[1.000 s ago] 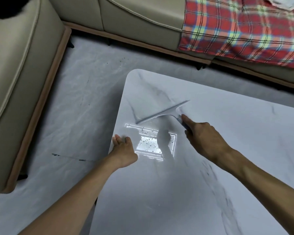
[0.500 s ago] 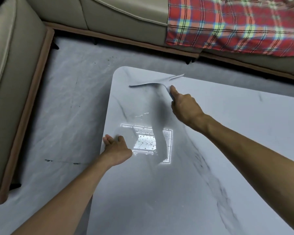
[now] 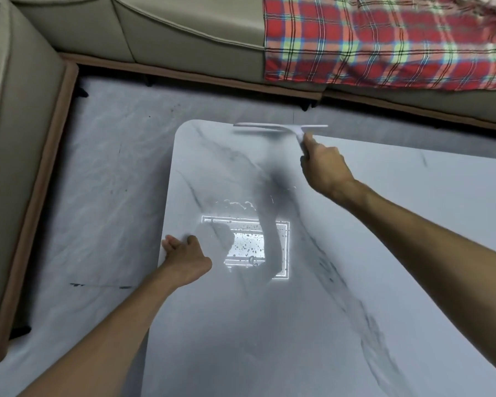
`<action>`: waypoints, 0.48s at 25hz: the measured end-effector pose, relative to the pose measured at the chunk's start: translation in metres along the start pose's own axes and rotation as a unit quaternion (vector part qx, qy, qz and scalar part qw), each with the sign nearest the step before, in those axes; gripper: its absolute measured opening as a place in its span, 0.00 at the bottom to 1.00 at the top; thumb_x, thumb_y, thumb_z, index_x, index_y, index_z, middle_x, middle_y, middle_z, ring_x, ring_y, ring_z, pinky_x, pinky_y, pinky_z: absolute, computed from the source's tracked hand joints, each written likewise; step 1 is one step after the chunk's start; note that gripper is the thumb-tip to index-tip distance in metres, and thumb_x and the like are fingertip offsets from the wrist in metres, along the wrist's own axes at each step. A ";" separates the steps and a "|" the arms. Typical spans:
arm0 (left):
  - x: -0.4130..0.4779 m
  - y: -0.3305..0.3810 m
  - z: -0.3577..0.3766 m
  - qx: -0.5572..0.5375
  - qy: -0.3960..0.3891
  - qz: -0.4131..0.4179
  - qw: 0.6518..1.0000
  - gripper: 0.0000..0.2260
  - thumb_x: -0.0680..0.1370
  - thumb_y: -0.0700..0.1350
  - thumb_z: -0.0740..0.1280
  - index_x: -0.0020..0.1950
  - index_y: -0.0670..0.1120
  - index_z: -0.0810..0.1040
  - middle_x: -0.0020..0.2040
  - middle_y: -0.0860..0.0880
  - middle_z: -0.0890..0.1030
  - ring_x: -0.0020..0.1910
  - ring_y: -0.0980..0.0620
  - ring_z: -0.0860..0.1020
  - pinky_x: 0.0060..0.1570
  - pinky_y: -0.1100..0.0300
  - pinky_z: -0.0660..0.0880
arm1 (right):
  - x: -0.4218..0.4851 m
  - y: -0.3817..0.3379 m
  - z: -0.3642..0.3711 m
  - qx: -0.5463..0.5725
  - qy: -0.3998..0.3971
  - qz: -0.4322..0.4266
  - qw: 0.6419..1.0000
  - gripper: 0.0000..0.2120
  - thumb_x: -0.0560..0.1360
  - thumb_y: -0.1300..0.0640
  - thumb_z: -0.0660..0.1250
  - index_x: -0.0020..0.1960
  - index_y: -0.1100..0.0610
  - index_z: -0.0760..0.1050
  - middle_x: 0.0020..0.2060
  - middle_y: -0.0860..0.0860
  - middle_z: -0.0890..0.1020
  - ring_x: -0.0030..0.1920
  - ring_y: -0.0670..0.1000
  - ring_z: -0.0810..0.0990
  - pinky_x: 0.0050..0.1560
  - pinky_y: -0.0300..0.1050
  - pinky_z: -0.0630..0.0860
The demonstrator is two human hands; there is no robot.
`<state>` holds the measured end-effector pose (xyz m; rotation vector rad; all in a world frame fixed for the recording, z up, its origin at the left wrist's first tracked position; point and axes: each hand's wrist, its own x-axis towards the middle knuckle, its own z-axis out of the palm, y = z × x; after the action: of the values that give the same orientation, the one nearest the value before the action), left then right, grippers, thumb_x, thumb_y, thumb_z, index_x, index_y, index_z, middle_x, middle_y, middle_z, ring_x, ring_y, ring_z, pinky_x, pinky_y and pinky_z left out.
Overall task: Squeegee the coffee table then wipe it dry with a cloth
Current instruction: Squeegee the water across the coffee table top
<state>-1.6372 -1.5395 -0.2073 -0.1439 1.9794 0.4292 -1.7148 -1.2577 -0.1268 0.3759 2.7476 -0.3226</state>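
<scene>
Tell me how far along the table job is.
Done: a water line suggests one pass. In hand: the right hand grips the squeegee at the far edge of the table; the left hand rests on its side edge. Left: droplets in the bright reflection, then the cloth wipe; no cloth in view.

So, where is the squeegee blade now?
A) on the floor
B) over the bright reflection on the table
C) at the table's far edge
C: the right hand holds the squeegee with its blade along the far edge of the coffee table, well past the bright reflection.
</scene>
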 end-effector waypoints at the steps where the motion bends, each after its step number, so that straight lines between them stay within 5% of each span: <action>1: 0.000 -0.001 -0.001 -0.001 0.002 0.003 1.000 0.29 0.74 0.40 0.57 0.74 0.37 0.51 0.75 0.29 0.37 0.76 0.34 0.35 0.74 0.45 0.58 | 0.009 0.002 0.005 0.001 -0.006 0.022 1.000 0.24 0.78 0.64 0.55 0.73 0.55 0.58 0.54 0.65 0.78 0.54 0.68 0.73 0.44 0.48 0.64; 4: -0.002 -0.003 -0.004 0.000 0.007 0.013 1.000 0.24 0.75 0.39 0.57 0.70 0.37 0.58 0.75 0.31 0.37 0.76 0.36 0.36 0.72 0.45 0.61 | -0.009 0.005 0.024 -0.004 -0.039 0.042 0.998 0.26 0.76 0.65 0.55 0.74 0.56 0.56 0.56 0.65 0.77 0.54 0.67 0.74 0.44 0.48 0.64; 8: -0.005 -0.003 -0.002 0.010 0.017 0.020 1.000 0.25 0.76 0.39 0.57 0.72 0.37 0.56 0.75 0.31 0.35 0.76 0.37 0.35 0.74 0.47 0.56 | -0.074 0.011 0.033 0.005 -0.082 0.017 0.996 0.26 0.75 0.64 0.55 0.72 0.53 0.57 0.43 0.61 0.78 0.39 0.62 0.71 0.37 0.48 0.65; 12: -0.007 -0.001 -0.004 0.013 0.019 0.026 0.999 0.24 0.75 0.38 0.57 0.71 0.37 0.57 0.75 0.31 0.36 0.76 0.36 0.35 0.75 0.47 0.55 | -0.085 0.009 0.010 0.025 -0.106 -0.029 0.994 0.07 0.76 0.61 0.56 0.53 0.52 0.65 0.36 0.57 0.77 0.37 0.62 0.70 0.30 0.47 0.64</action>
<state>-1.6370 -1.5424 -0.2002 -0.0836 2.0285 0.4372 -1.6320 -1.2705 -0.1064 0.2596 2.5490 -0.4213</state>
